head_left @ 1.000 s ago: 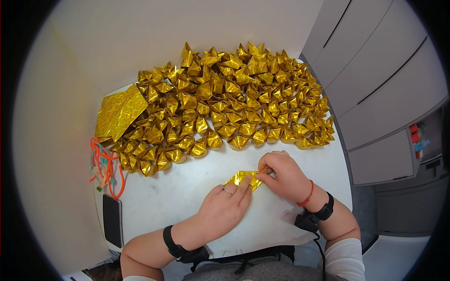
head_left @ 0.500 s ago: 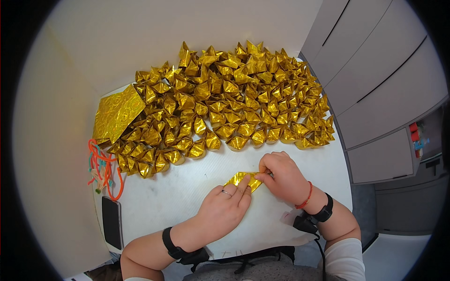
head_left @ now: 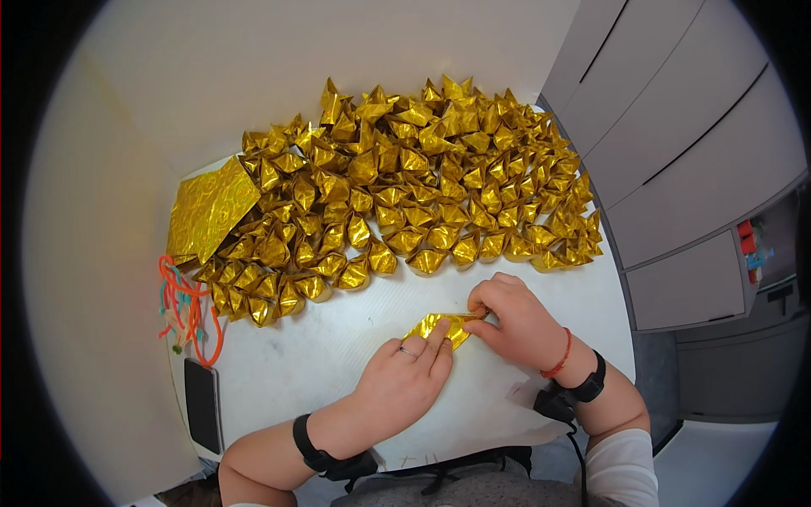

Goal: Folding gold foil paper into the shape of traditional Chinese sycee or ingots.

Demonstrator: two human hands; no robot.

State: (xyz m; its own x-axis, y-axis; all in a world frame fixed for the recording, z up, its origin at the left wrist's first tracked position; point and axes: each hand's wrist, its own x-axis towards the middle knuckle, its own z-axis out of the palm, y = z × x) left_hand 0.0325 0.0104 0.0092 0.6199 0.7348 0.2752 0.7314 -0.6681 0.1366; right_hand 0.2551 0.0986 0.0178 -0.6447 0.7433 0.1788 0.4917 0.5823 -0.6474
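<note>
Your left hand (head_left: 404,376), just below the centre of the frame, is lying palm down, its leading fingers (head_left: 438,335) stretching forward and pressing on a folded gold foil sheet (head_left: 459,330). Your right hand (head_left: 514,323), to the right, is pinching the right end of that sheet between thumb and forefinger; its remaining fingers are curling inward. The sheet is resting on the white surface (head_left: 312,363), slightly below and right of the frame's centre, and is partly hiding under your left fingers. You are wearing a ring (head_left: 409,351) on your left hand and a red bracelet (head_left: 557,355) on your right wrist. Above both hands, a broad mass of folded gold foil pieces (head_left: 427,260) is filling the upper middle of the frame, its nearest row standing well apart from the sheet. At the upper left, flat gold foil paper (head_left: 211,207) is leaning against these pieces. Below it, orange cords (head_left: 217,338) are trailing near a dark phone (head_left: 202,406), which is lying at the lower left.
</note>
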